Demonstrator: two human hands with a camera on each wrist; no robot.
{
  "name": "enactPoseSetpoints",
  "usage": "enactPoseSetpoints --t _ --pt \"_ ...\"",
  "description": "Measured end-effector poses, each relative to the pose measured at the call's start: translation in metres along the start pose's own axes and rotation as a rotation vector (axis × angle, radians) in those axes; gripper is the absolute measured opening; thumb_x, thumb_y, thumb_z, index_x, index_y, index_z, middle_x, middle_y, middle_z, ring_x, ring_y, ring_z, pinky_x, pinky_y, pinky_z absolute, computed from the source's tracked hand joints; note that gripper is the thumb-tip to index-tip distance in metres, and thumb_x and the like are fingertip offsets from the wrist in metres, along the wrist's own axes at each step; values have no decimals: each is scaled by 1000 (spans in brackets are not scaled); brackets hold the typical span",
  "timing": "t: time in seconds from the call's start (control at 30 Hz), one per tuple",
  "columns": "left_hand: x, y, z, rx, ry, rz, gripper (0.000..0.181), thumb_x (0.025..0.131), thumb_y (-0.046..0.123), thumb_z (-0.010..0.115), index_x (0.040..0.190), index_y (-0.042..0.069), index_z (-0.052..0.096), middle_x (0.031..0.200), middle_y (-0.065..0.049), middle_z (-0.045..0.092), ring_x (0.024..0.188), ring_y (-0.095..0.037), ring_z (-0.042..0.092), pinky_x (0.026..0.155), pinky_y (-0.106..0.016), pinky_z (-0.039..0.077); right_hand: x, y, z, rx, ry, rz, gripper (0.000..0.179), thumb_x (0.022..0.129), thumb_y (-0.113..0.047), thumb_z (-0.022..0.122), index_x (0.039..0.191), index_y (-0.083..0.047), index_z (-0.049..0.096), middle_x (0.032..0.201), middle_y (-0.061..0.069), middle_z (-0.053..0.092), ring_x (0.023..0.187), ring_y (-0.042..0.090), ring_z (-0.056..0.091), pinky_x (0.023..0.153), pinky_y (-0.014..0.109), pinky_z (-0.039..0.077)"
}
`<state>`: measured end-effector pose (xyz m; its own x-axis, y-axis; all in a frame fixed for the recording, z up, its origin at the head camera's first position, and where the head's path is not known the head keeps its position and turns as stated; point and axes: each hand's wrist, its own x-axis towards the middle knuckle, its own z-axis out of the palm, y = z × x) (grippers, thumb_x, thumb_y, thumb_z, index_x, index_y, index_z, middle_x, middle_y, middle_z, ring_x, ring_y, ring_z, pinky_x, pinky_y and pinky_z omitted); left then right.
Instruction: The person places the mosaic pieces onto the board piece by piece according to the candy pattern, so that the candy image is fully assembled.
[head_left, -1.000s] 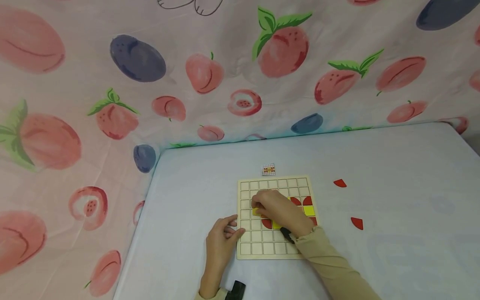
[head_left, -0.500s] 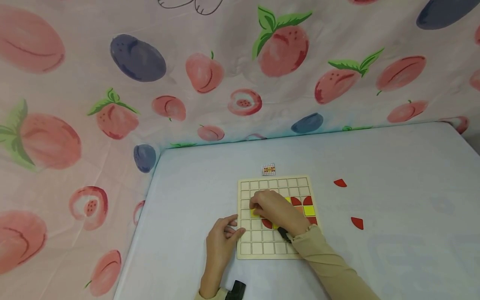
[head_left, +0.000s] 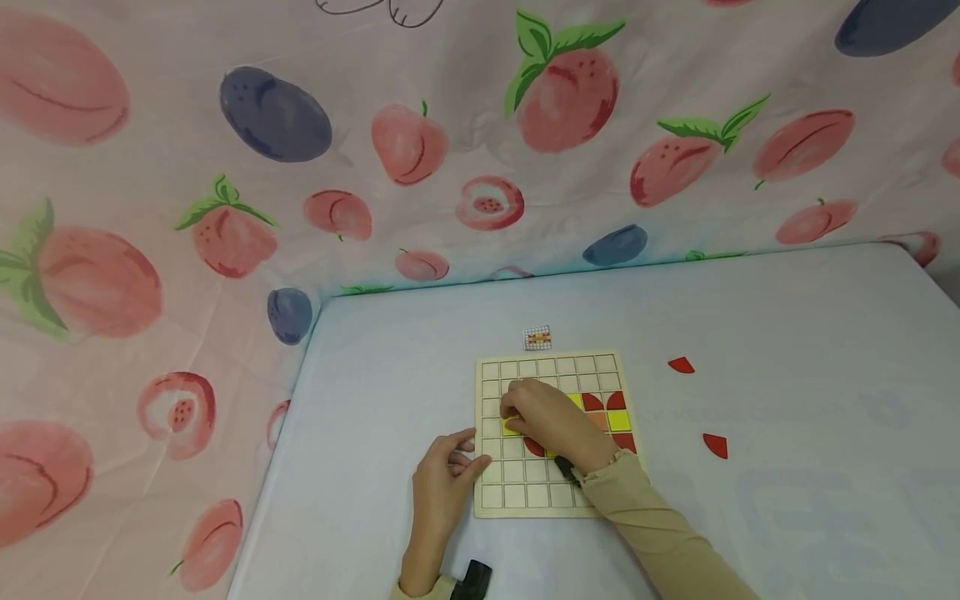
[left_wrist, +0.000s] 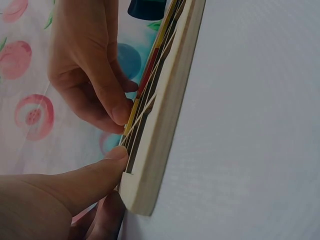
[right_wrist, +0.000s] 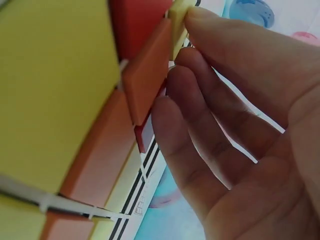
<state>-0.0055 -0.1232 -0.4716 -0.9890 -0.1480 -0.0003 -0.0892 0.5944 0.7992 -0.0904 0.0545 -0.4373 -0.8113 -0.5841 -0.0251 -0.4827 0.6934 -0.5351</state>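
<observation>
My right hand [head_left: 555,421] reaches over the wooden grid board [head_left: 492,497] and pinches a yellow square tile [head_left: 512,427] at a cell in the left half. In the right wrist view the thumb presses on that tile's edge, beside raised orange [right_wrist: 148,72] and red [right_wrist: 137,25] tiles. My left hand [head_left: 442,479] holds the board's left edge, thumb on the top face, other fingers at the side. Red quarter-round tiles [head_left: 592,402], yellow squares [head_left: 618,421] and an orange tile [head_left: 597,422] lie in cells; my right hand hides part of the pattern.
Two loose red quarter-round tiles [head_left: 681,365] lie on the white table [head_left: 825,350] right of the board. A small printed pattern card [head_left: 537,338] sits behind the board. Fruit-print cloth [head_left: 420,208] hangs at the back and left.
My right hand has shifted slightly left with the yellow tile, which now lies closer in line with its grid cell. The left hand and board have stayed put.
</observation>
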Motion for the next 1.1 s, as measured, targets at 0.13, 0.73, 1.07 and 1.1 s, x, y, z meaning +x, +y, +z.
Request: enactPoseSetpoints --t 0.13,0.73,1.07,1.1 --pt "0 1 0 -3 -2 2 39 78 15 84 115 10 73 94 1 65 77 -7 62 67 -16 55 -2 -1 -1 -19 4 10 5 86 -11 78 86 -12 73 86 -3 63 77 11 53 72 28 53" --pt "0 1 0 0 1 -14 40 78 13 85 116 10 73 94 3 65 78 -7 61 67 -16 55 -21 13 -23 -41 99 31 7 86 -17 79 88 -15 72 87 -6 63 77 11 53 72 27 53" --pt "-1 2 1 19 13 -17 40 77 12 85 115 9 73 93 2 65 77 -7 61 66 -16 55 -39 28 -40 -74 122 107 12 87 -17 77 97 -11 74 101 1 68 97 21 61 89 39 56" --pt "-1 2 1 19 12 -17 40 77 12 85 115 9 73 93 2 65 77 -7 61 66 -16 54 -41 30 -41 -72 124 113 13 87 -17 77 98 -11 74 102 1 68 100 22 62 91 40 56"
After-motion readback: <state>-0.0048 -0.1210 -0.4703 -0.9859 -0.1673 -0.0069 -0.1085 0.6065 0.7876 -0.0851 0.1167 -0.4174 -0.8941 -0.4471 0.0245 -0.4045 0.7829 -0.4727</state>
